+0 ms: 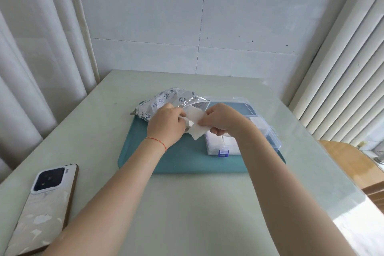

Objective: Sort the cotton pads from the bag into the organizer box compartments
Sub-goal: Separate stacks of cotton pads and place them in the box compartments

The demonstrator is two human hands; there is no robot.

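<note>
While both hands are working just above the teal tray (180, 162), the person is handling a white cotton pad (197, 123) between the bag (166, 100) and the organizer box (245, 127). From the head camera, the only view, the left hand (166, 124) is pinching the pad's left side, fingers curled on it, and the right hand (220, 119) is pinching its right edge between thumb and fingers. The pad is hanging in the air between them, just in front of the bag's open mouth and just beside the box's near-left corner. The silvery printed bag is lying on its side at the tray's far edge, mouth facing the box. The clear box is sitting open on the tray's right part; its near compartments are already showing white pads, while the far ones look bare. A phone (43, 203) is lying face down on the table (187, 214), well apart.

The pad looks very light, soft and floppy, likely to fold or to cling to its neighbours, so I would judge a gentle pinch at an edge or corner the best hold, laying it flat into a compartment.
</note>
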